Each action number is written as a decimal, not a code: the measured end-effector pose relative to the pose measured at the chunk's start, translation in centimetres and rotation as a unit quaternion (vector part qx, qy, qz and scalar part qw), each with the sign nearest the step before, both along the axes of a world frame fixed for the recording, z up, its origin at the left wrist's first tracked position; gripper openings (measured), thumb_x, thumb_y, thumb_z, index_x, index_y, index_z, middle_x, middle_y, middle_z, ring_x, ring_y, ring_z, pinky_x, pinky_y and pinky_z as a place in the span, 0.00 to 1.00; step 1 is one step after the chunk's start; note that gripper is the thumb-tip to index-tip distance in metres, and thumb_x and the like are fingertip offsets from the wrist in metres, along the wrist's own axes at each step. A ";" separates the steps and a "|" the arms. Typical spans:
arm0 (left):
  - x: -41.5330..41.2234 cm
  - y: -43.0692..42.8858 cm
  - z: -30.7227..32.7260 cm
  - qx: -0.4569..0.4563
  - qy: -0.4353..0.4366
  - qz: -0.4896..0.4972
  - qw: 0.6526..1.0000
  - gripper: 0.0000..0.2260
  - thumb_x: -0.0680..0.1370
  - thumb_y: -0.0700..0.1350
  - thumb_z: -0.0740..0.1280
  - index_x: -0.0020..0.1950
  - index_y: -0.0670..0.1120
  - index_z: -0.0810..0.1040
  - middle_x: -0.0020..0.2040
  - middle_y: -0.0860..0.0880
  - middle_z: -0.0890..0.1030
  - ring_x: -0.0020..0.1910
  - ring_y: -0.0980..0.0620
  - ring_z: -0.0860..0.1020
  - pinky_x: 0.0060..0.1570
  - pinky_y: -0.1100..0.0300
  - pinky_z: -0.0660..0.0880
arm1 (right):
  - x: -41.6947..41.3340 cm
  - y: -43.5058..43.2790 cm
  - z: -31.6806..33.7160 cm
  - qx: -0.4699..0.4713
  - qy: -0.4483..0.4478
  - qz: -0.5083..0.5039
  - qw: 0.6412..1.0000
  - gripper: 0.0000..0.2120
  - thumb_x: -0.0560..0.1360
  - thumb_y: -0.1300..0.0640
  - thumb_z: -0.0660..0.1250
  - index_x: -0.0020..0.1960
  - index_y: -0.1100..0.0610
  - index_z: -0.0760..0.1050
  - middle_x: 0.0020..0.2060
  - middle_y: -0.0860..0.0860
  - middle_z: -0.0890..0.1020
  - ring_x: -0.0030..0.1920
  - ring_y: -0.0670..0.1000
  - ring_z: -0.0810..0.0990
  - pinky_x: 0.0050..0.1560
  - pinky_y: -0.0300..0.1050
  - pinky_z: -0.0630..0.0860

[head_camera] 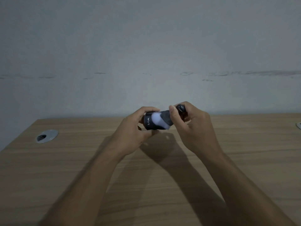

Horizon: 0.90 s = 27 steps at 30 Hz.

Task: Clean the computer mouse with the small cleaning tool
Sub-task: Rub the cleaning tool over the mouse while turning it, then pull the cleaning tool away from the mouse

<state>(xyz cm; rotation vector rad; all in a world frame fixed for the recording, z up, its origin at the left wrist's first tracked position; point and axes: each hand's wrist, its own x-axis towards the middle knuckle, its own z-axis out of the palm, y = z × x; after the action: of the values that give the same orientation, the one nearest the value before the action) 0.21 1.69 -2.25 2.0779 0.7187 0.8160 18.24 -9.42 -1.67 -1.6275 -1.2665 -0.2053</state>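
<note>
Both hands were raised above the wooden desk (pixel 228 160). The left hand (pixel 132 132) clasped the black computer mouse (pixel 150 122), its fingers closed around it. The right hand (pixel 193 126) gripped a dark cleaning tool (pixel 181 108), whose blurred grey-white head (pixel 160 119) lay against the mouse. A metal cable grommet (pixel 46 135) sat at the far left.

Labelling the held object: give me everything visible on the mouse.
The small dark computer mouse looks like smooth plastic, with pale lettering on a dark band and a whitish, blurred patch mid-body. It is held in the air above the wooden desk, lying sideways. The left hand grips one end; the right hand presses a dark round-ended cleaning tool at its other end.
</note>
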 end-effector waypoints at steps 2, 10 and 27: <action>-0.1 0.0 0.1 0.019 0.003 -0.001 1.000 0.28 0.74 0.35 0.80 0.68 0.60 0.81 0.57 0.54 0.88 0.39 0.64 0.81 0.41 0.65 0.75 | 0.6 0.0 -0.8 0.005 0.003 -0.048 0.999 0.12 0.84 0.49 0.68 0.46 0.55 0.79 0.36 0.49 0.81 0.36 0.41 0.77 0.38 0.28 0.68; 0.6 0.5 -1.0 0.112 0.062 0.026 0.991 0.29 0.76 0.43 0.81 0.74 0.61 0.77 0.58 0.52 0.84 0.51 0.55 0.80 0.50 0.62 0.73 | -1.1 0.1 -0.3 0.035 -0.018 0.012 0.999 0.12 0.86 0.49 0.67 0.52 0.56 0.82 0.43 0.48 0.84 0.40 0.45 0.82 0.41 0.32 0.73; -0.1 1.6 -2.2 -0.080 0.004 0.068 0.994 0.24 0.72 0.50 0.85 0.65 0.58 0.82 0.55 0.57 0.89 0.53 0.52 0.88 0.53 0.49 0.88 | 1.6 0.4 -4.8 -0.039 0.024 -0.077 0.996 0.12 0.84 0.46 0.69 0.51 0.53 0.84 0.40 0.47 0.81 0.39 0.49 0.77 0.39 0.32 0.66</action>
<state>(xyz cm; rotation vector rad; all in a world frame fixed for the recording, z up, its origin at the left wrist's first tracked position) 0.08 3.27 -4.50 1.9052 0.9081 0.7985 19.86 -8.99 -6.46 -1.7896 -1.1250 -0.2122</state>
